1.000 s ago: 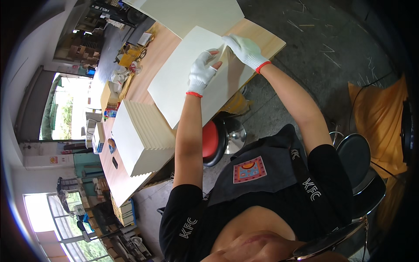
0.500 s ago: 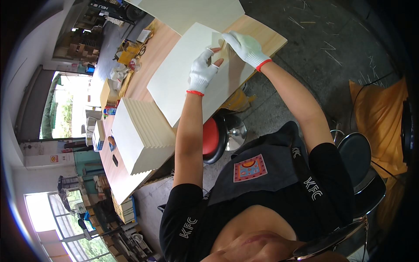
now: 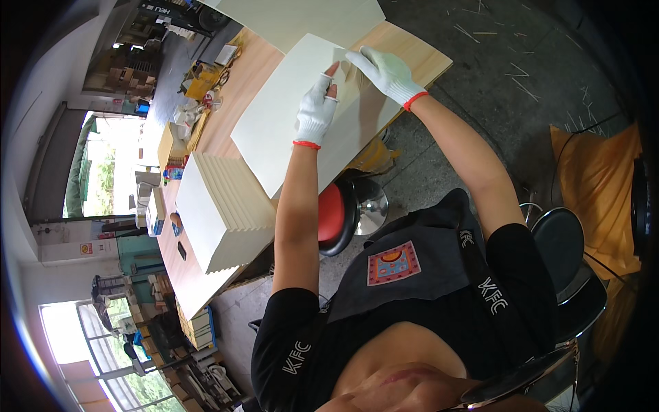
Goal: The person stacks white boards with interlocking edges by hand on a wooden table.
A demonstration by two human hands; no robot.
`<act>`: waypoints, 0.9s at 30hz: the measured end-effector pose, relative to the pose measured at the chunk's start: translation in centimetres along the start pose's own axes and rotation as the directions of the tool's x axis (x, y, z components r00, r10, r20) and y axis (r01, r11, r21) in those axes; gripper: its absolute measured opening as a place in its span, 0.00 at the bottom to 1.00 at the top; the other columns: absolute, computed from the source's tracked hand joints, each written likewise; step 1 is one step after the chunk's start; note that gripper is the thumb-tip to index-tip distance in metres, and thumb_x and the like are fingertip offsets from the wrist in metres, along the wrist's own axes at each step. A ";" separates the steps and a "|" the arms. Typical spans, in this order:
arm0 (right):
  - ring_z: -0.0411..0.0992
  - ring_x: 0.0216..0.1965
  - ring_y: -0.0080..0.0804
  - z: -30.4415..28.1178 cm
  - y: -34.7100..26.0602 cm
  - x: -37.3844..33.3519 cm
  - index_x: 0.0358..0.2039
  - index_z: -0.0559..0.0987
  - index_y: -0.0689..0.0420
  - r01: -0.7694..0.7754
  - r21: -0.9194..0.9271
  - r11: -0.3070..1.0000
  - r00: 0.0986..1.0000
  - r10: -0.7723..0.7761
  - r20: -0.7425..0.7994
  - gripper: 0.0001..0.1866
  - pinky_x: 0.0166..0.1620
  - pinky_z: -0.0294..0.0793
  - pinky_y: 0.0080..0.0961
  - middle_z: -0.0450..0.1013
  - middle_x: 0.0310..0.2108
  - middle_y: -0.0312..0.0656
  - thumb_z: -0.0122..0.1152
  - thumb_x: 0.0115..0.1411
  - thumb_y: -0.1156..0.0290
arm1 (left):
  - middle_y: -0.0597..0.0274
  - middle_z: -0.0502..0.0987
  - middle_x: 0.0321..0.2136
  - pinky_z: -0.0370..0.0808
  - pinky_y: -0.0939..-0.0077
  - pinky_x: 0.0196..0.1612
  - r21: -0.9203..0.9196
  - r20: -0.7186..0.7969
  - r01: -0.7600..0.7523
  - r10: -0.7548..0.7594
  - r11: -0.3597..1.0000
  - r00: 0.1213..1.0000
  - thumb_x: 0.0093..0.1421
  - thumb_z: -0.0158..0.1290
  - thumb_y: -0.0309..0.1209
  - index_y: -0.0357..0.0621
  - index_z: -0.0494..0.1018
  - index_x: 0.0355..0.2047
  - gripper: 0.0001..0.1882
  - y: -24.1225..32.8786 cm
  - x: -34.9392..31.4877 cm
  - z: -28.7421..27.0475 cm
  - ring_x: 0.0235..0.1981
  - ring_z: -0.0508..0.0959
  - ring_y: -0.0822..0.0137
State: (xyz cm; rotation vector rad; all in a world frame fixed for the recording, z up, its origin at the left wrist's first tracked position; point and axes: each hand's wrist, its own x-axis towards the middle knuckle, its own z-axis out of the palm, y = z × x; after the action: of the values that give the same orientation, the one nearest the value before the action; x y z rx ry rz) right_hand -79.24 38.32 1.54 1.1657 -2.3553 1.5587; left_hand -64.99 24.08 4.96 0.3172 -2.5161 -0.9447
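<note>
A large off-white sheet (image 3: 274, 130) lies on the wood-coloured table (image 3: 226, 93) in front of me. Over its far part my left hand (image 3: 317, 110), in a white knitted glove with bare fingertips, has thumb and forefinger stretched out, with nothing visible between them. To its right, my right hand (image 3: 386, 72), gloved in white with a red cuff, reaches over the sheet's far right part. Its fingers are extended and point left; whether they touch the surface is hard to tell. A shadow falls on the sheet below it.
A stack of thick off-white boards (image 3: 223, 213) stands at the left. Another pale panel (image 3: 316, 20) lies beyond the sheet. A red-seated stool (image 3: 331, 220) is below the table edge, and a black chair (image 3: 557, 247) and an orange sack (image 3: 594, 199) stand right.
My left hand has turned slightly, its fingertips shifting left and away from me. The right hand's fingertips have moved slightly left. The sheet looks almost unmoved.
</note>
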 end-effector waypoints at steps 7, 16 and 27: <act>0.75 0.37 0.50 -0.4 -0.3 0.1 0.41 0.78 0.48 -0.058 0.038 0.998 0.997 0.056 0.057 0.28 0.40 0.72 0.42 0.78 0.33 0.45 0.37 0.69 0.40 | 0.67 0.77 0.34 0.71 0.80 0.30 -0.017 0.113 0.111 -0.108 0.994 0.988 0.58 0.62 0.26 0.44 0.77 0.50 0.18 -0.2 0.2 0.2 0.25 0.72 0.77; 0.75 0.36 0.50 -0.5 -1.2 -0.1 0.39 0.78 0.49 -0.059 -0.016 0.998 0.998 0.059 0.029 0.28 0.38 0.72 0.42 0.77 0.32 0.45 0.38 0.69 0.40 | 0.61 0.78 0.35 0.73 0.74 0.35 0.039 0.023 0.062 -0.063 0.997 0.998 0.60 0.60 0.29 0.49 0.77 0.51 0.17 0.3 -0.1 -0.1 0.27 0.75 0.71; 0.75 0.35 0.51 0.1 0.0 0.1 0.39 0.78 0.50 -0.013 0.039 0.999 1.000 0.012 0.007 0.27 0.38 0.72 0.43 0.77 0.31 0.47 0.39 0.69 0.41 | 0.60 0.81 0.40 0.75 0.70 0.38 0.043 0.097 0.111 -0.114 0.993 0.989 0.60 0.60 0.32 0.50 0.78 0.46 0.13 0.1 0.0 0.3 0.29 0.78 0.66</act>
State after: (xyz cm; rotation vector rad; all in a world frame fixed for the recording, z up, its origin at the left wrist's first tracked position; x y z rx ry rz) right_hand -79.27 38.22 1.51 1.1680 -2.3516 1.6138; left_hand -65.11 24.29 4.85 0.4382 -2.6331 -0.9794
